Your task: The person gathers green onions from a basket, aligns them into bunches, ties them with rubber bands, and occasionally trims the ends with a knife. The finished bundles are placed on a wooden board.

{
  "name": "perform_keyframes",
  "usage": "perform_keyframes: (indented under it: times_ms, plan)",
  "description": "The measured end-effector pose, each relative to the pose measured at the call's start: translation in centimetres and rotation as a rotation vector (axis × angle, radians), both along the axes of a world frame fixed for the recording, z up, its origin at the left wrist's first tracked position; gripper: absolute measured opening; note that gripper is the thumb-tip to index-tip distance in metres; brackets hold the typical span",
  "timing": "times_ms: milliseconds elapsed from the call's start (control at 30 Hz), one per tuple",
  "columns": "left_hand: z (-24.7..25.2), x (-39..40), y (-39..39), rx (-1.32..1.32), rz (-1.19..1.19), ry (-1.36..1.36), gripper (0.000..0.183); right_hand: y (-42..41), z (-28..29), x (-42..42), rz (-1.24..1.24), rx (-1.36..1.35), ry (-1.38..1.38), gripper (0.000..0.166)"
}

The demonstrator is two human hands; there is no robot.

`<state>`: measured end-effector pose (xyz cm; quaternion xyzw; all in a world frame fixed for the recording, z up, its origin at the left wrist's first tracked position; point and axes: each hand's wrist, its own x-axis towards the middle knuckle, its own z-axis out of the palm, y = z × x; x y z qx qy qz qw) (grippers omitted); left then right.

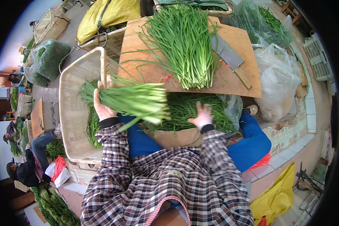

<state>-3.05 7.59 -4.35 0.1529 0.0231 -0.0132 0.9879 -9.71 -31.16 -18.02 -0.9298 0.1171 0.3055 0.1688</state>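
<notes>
My left hand (103, 106) is closed around a bunch of garlic chives (135, 99), its pale stem ends pointing right and its leaves over a white plastic crate. My right hand (202, 114) is spread, with nothing in it, over loose greens (183, 110) below the board's near edge. On the wooden board (237, 80) lies a large pile of garlic chives (186, 50). To the pile's right rests a cleaver (228, 53) with its handle towards the near right corner. Red ties (166, 78) lie by the pile.
The white plastic crate (73, 84) holds more greens on the left. A crate under a yellow sack (110, 14) stands beyond it. Plastic bags (276, 76) sit right of the board, beside a tiled ledge (288, 149). A seated person (31, 166) is at the far left.
</notes>
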Motion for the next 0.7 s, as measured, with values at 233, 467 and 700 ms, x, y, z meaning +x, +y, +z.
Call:
perform_keyframes:
  times_ms: [233, 467, 700]
  plan:
    - [1.6, 0.6, -3.0, -0.058, 0.002, 0.010, 0.021, 0.5, 0.4, 1.4, 0.643, -0.081, 0.049, 0.078]
    - [0.4, -0.7, -0.7, 0.082, 0.144, 0.137, 0.025, -8.1, -7.7, 5.8, 0.030, -0.182, -0.060, 0.065]
    - [2.3, 0.2, -2.5, -0.029, 0.152, -0.028, 0.017, -3.9, 1.7, 4.9, 0.064, -0.272, 0.092, 0.087]
